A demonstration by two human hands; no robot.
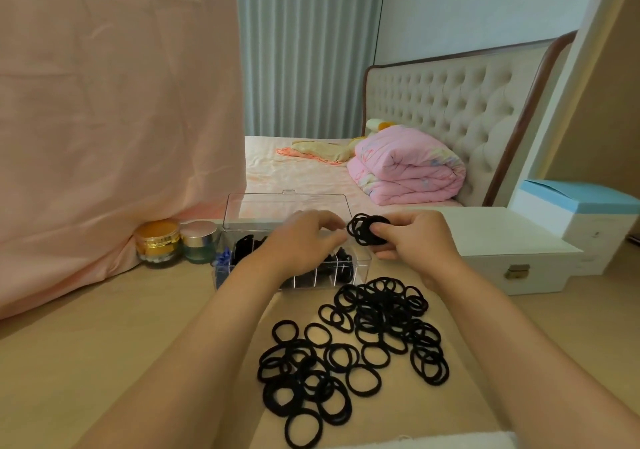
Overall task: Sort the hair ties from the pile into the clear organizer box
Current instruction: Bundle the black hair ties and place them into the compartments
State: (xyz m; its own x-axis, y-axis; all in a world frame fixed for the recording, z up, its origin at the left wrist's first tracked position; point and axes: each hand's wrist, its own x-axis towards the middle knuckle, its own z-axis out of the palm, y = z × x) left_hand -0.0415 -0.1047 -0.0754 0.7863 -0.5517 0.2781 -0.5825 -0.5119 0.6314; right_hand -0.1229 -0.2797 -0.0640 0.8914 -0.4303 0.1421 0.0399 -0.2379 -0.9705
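Step in hand: loading. My right hand (415, 240) pinches a bunch (369, 229) of ties, rings facing me, above the right end of the box (311, 283). My left hand (304, 240) curls beside it; I cannot tell if it grips. Next, probably: turn the bunch edge-down into a slot. The box's long axis runs left to right, and the pile (353, 341) lies nearer me.

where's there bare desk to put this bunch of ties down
The widest bare desk lies left of the pile, bordered by the pink cloth and jars. A narrower strip lies right of the pile, before the white case. The middle, in front of the clear box, is crowded by that pile.
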